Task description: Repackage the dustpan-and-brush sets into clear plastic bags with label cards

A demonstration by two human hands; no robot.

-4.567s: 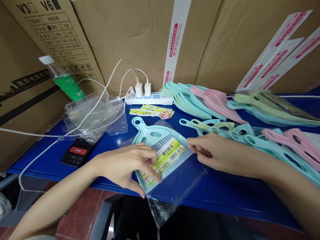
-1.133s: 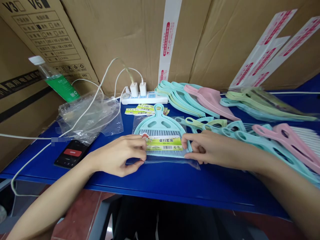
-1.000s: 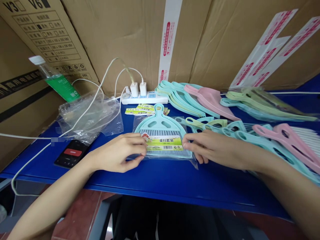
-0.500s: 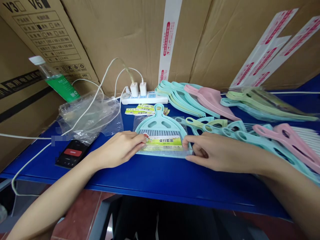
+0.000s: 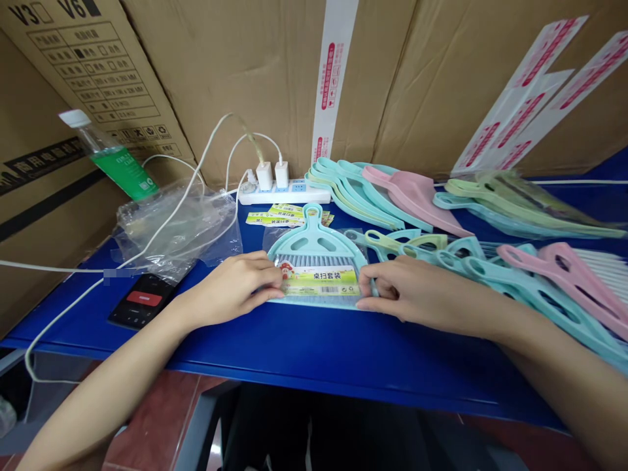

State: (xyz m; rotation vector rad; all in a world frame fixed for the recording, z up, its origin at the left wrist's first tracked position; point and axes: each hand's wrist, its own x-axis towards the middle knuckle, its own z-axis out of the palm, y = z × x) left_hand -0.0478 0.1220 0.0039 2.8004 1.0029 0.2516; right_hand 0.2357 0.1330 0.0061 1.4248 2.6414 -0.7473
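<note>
A light-blue dustpan (image 5: 313, 226) with a grey-bristled brush (image 5: 314, 261) in it lies in a clear plastic bag on the blue table, its handle pointing away from me. Across the bristles is a yellow-green label card (image 5: 321, 280) with a red mushroom house. At the bag's left edge my left hand (image 5: 248, 282) is closed, thumb and fingers pinching the plastic beside the card. My right hand (image 5: 400, 288) pinches the lower right edge of the bag, its fingers curled. What lies under the fingertips is partly hidden.
Behind are several label cards (image 5: 275, 214) and a power strip (image 5: 294, 191). To the right lie stacked dustpans (image 5: 407, 190), brushes (image 5: 520, 275) and a bagged set (image 5: 520, 203). At left are a phone (image 5: 142, 299), crumpled plastic bags (image 5: 176, 219), cables and a bottle (image 5: 120, 167).
My right thumb has moved left onto the bag's lower edge, closing toward the fingers. My left thumb has shifted down slightly along its edge. The card's lower strip shows more clearly.
</note>
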